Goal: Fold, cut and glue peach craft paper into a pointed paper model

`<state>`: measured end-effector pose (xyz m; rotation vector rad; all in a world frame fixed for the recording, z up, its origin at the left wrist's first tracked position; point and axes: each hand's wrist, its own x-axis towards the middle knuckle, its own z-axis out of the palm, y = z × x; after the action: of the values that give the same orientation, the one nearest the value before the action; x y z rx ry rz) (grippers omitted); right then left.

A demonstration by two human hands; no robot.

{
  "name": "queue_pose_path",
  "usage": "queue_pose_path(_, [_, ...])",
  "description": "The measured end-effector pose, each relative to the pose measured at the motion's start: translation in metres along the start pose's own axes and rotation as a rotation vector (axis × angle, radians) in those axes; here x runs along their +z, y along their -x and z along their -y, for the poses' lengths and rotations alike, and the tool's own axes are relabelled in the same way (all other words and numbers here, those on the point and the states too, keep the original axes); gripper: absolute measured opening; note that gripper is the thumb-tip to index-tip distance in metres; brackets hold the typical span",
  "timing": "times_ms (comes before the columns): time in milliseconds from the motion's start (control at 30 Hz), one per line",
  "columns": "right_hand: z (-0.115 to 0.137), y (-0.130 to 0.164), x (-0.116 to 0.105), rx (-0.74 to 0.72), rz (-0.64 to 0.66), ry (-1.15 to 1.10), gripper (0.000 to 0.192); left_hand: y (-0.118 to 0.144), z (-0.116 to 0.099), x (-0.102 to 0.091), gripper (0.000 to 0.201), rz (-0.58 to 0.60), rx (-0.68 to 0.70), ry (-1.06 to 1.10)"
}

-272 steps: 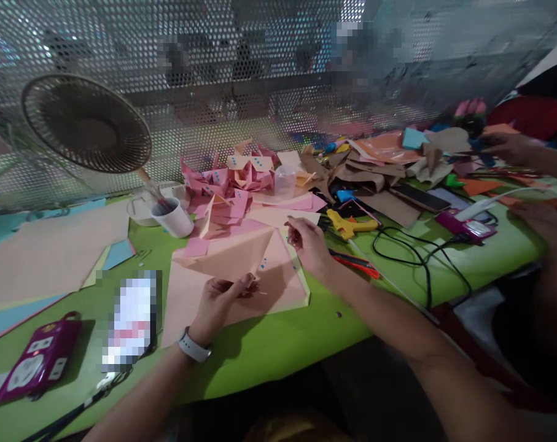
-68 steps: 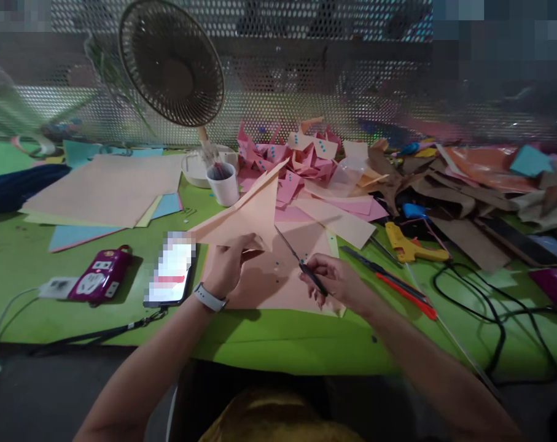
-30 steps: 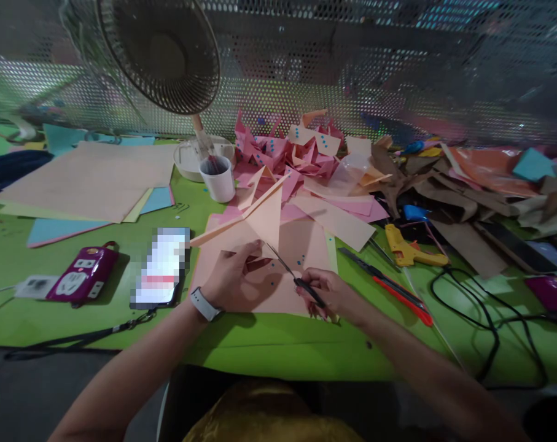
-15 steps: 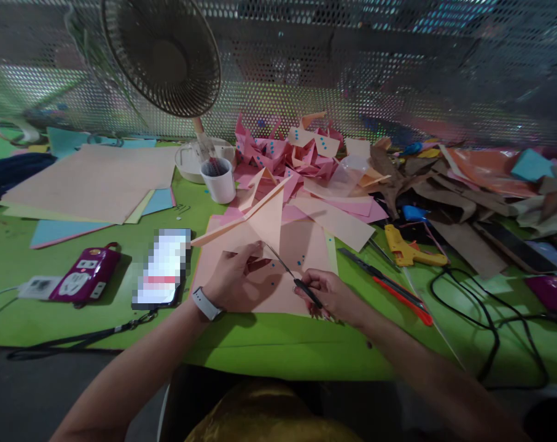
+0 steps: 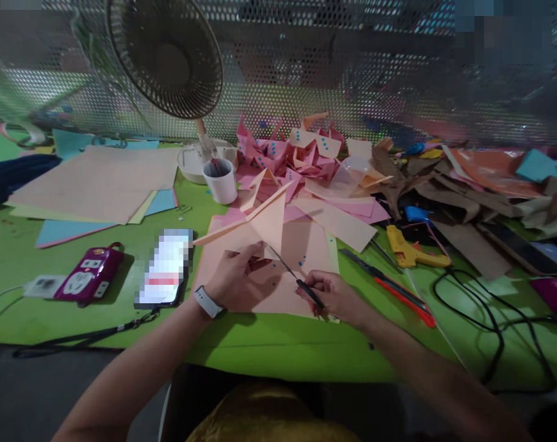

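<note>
Scissors [image 5: 291, 275] gripped in my right hand [image 5: 333, 296], tips at folded peach paper [image 5: 255, 224]; my left hand [image 5: 234, 276] pinches it raised, steadying the edge.

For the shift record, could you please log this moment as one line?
left hand: holds folded paper | right hand: holds scissors, tips at paper | surface: green table

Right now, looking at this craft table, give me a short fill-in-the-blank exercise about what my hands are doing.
1. The right hand holds a pair of ____.
2. The left hand grips a folded sheet of peach ____.
3. The left wrist wears a white ____.
4. The white cup stands at the foot of the ____.

Missing words: scissors; paper; watch; fan
</note>
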<state>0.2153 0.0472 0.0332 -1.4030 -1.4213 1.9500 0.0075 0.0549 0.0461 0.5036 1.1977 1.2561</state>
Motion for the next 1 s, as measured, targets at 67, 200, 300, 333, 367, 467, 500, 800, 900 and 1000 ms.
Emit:
queue_pose_path(67, [0.000, 0.000, 0.000, 0.004, 0.004, -0.011, 0.049, -0.001, 0.000, -0.002, 0.028, 0.033, -0.023, -0.026])
queue_pose_path(200, [-0.002, -0.001, -0.001, -0.011, 0.008, -0.035, 0.050, -0.001, 0.002, -0.005, 0.028, 0.044, -0.025, -0.062])
queue_pose_path(300, [-0.002, -0.001, 0.000, -0.008, -0.004, -0.044, 0.049, -0.003, 0.003, -0.006, 0.030, 0.047, -0.027, 0.003])
queue_pose_path(333, [-0.001, 0.000, 0.001, -0.003, -0.010, -0.047, 0.048, -0.003, 0.004, -0.006, 0.029, 0.053, -0.029, 0.037])
queue_pose_path(367, [-0.001, 0.000, 0.001, 0.001, -0.018, -0.049, 0.048, -0.004, 0.004, -0.006, 0.028, 0.058, -0.030, 0.075])
queue_pose_path(467, [0.002, 0.001, 0.003, 0.010, -0.041, -0.058, 0.049, -0.007, 0.003, -0.007, 0.027, 0.022, -0.006, 0.193])
queue_pose_path(500, [0.003, 0.001, 0.003, 0.012, -0.044, -0.059, 0.050, -0.008, 0.002, -0.007, 0.027, -0.011, 0.013, 0.219])
queue_pose_path(800, [0.002, 0.001, 0.003, 0.001, -0.034, -0.071, 0.049, -0.001, -0.002, 0.000, 0.034, -0.099, 0.060, 0.222])
queue_pose_path(900, [-0.004, -0.001, 0.001, -0.024, -0.031, -0.082, 0.049, 0.001, 0.000, 0.002, 0.037, -0.087, 0.027, 0.213])
queue_pose_path(1000, [-0.006, -0.003, 0.000, -0.030, -0.022, -0.089, 0.049, 0.000, 0.003, 0.001, 0.036, -0.086, -0.006, 0.175])
